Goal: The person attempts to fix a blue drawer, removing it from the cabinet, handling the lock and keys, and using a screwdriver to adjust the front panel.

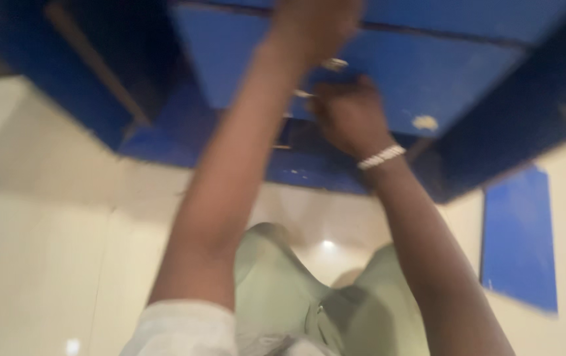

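The picture is blurred by motion. My left hand (313, 23) reaches far forward onto a blue wooden panel (428, 72) of a blue cabinet lying on the floor. My right hand (347, 115), with a pale beaded bracelet (380, 157) at the wrist, is closed in a fist just below it, near a small pale object (334, 64) on the panel's edge. Whether either hand grips anything is hidden by blur. My knees in light green trousers (276, 277) show at the bottom.
A cream tiled floor (52, 224) spreads under the cabinet. A loose blue board (519, 237) lies flat at the right. The cabinet's open dark compartment (125, 53) is at the upper left, and a chipped pale spot (425, 122) marks the panel.
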